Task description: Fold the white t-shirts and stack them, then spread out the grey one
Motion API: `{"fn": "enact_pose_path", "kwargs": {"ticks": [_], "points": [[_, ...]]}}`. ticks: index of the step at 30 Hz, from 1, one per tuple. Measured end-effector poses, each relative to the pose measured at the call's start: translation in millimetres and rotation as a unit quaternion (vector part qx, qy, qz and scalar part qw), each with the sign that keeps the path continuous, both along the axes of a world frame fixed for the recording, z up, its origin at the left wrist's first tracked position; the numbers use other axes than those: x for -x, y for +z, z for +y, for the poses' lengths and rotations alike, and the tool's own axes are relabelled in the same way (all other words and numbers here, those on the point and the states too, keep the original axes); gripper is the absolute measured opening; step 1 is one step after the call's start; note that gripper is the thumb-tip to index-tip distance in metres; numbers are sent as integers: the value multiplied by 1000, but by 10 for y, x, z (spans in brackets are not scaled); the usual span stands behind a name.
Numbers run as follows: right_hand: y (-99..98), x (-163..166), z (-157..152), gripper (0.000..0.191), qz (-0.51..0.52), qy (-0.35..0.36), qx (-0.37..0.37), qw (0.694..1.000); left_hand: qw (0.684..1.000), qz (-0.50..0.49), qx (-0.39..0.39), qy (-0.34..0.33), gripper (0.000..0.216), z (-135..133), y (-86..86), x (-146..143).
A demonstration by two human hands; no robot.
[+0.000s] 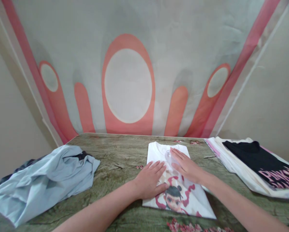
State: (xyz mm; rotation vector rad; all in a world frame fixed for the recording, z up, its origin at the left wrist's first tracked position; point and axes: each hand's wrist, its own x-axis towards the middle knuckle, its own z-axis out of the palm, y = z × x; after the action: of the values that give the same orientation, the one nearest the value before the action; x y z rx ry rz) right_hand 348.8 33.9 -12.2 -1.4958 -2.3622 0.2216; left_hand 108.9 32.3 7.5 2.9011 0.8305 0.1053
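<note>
A white T-shirt (200,201) lies folded into a neat panel in front of me, its collar toward the far edge. A cartoon figure with dark hair buns and red ribbons is printed on its lower front. My left hand (150,180) rests flat on the shirt's left side, fingers stretched out and thumb beside the print. Higher up, below the collar, my right hand (186,166) lies flat across the right side with its fingers extended. Neither hand grips the cloth. My hands and forearms cover part of the shirt's front.
To the left, a rumpled light blue garment (50,177) lies over dark cloth (21,167). At right is a stack of folded clothes, with a black T-shirt (258,158) with pink lettering on top. The wood-patterned table (110,177) ends before a patterned backdrop (195,42).
</note>
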Motion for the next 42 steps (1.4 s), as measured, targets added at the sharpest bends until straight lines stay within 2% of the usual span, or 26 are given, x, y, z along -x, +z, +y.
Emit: {"fn": "enact_pose_path", "kwargs": {"ticks": [4, 10, 14, 17, 23, 27, 35, 42], "points": [[-110, 19, 291, 66, -56, -7, 28, 998, 1000, -2, 6, 6, 66, -8, 1, 11], [-107, -27, 289, 60, -60, 22, 50, 997, 999, -16, 31, -18, 61, 77, 23, 0], [-81, -41, 290, 59, -57, 32, 48, 997, 998, -55, -1, 16, 49, 320, 41, -155], [-83, -33, 296, 60, -59, 36, 47, 996, 998, -42, -33, 36, 48, 565, 12, -344], [-158, -88, 303, 67, -6, -10, -4, 1000, 995, -20, -75, 71, 50, 873, -188, -583], [-188, -159, 321, 67, -25, -34, 1, 999, 994, -20, -74, 76, 57, 899, -271, -588], [-231, -184, 276, 74, -72, -99, 29, 992, 990, -27, -68, 119, 60, 861, -275, -563], [-339, -223, 314, 79, -74, -135, 25, 988, 988, -17, -61, 139, 75, 927, -316, -468]]}}
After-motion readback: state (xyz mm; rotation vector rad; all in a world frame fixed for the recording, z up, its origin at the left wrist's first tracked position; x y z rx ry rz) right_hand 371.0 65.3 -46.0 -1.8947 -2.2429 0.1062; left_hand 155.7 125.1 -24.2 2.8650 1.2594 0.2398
